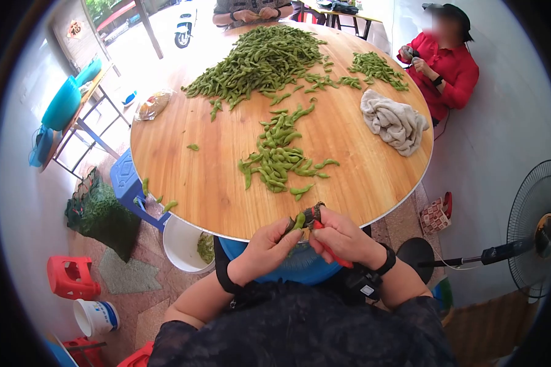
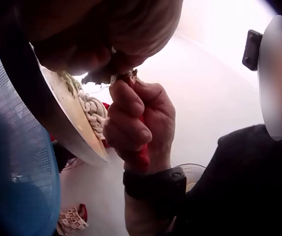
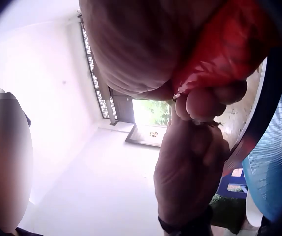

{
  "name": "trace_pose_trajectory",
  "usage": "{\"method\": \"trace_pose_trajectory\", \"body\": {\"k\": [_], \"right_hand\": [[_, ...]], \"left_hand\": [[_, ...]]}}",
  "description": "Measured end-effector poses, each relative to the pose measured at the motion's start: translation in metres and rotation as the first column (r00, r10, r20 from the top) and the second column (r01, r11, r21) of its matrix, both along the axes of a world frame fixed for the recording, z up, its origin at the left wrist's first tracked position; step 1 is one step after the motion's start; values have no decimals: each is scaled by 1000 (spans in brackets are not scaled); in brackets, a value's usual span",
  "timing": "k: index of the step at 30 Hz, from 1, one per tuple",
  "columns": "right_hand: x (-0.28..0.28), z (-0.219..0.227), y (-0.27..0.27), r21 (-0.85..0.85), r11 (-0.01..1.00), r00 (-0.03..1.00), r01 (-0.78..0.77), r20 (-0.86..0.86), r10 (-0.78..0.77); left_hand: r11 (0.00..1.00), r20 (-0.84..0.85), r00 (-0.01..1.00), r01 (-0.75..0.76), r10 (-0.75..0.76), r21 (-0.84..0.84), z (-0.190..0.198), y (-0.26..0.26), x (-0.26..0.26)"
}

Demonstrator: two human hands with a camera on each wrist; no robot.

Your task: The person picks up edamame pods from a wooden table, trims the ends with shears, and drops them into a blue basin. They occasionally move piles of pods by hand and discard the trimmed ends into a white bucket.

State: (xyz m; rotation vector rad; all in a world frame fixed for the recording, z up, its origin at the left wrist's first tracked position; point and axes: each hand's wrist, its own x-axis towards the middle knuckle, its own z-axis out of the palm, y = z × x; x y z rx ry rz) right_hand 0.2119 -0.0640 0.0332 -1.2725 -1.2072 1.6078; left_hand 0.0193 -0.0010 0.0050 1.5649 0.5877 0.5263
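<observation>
Over the table's near edge, my left hand (image 1: 268,248) pinches a green pod (image 1: 299,221) between thumb and fingers. Close beside it, my right hand (image 1: 344,238) grips a red-handled tool (image 1: 333,249), its working end at the pod. In the left wrist view the right hand (image 2: 143,120) has its fingers curled round the red handle (image 2: 141,156). The right wrist view shows the red handle (image 3: 224,46) in the near hand and the left hand (image 3: 190,164) touching its tip area. Loose pods (image 1: 278,160) lie ahead of both hands.
A large pod heap (image 1: 263,64) and a crumpled cloth (image 1: 393,121) are on the round table (image 1: 196,177). Under the edge stand a blue basket (image 1: 306,269) and a white bucket (image 1: 183,244). A fan (image 1: 532,229) is at right; two people sit across the table.
</observation>
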Motion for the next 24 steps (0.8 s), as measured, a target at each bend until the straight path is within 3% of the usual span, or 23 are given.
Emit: {"method": "trace_pose_trajectory", "body": {"k": [4, 6, 7, 9, 13, 15, 16, 17, 18, 19, 20, 21, 22, 23, 24], "right_hand": [[-3, -2, 0, 58, 998, 1000, -20, 25, 18], [-3, 0, 1, 77, 996, 998, -35, 62, 30], [-3, 0, 0, 66, 997, 996, -44, 75, 39], [-3, -1, 1, 50, 997, 995, -52, 85, 47], [-4, -5, 1, 20, 999, 999, -39, 26, 38], [-4, -7, 1, 12, 999, 999, -53, 4, 53], [-6, -8, 0, 17, 998, 997, -58, -43, 59], [-8, -9, -2, 20, 998, 994, -62, -93, 64], [-8, -10, -2, 20, 998, 993, -61, -95, 63], [-9, -10, -2, -25, 997, 975, -77, -213, 70], [-10, -9, -2, -68, 993, 943, -99, -326, 72], [-11, -9, -3, -69, 993, 942, -100, -328, 72], [-12, -9, -3, -130, 983, 885, -126, -463, 53], [-13, -7, -3, -182, 970, 811, -160, -584, 24], [-13, -6, -2, -177, 971, 812, -159, -582, 27]], "left_hand": [[993, 21, 999, -30, 27, 116, -9, -2, -1], [937, -74, 996, -18, 47, 348, -4, -1, -4], [938, -74, 996, -18, 47, 347, -4, -1, -4], [680, -86, 981, -56, 174, 731, -4, -3, -2], [649, -80, 978, -66, 192, 758, 2, -5, -2], [745, -73, 993, -23, 96, 667, -3, -1, -7], [746, -76, 993, -19, 93, 665, -2, 0, -10], [973, -102, 993, 79, -58, 216, 0, 1, -15], [943, -51, 979, 175, -197, -283, 1, 3, -18], [943, -53, 979, 175, -197, -283, -1, 5, -19], [846, 80, 968, 248, -239, -472, -6, 7, -20], [705, 216, 945, 328, -247, -628, -8, 7, -22], [706, 214, 945, 326, -246, -629, -8, 4, -22], [591, 326, 921, 389, -215, -707, -8, 1, -21], [464, 431, 886, 458, -169, -758, -7, 0, -19]]}}
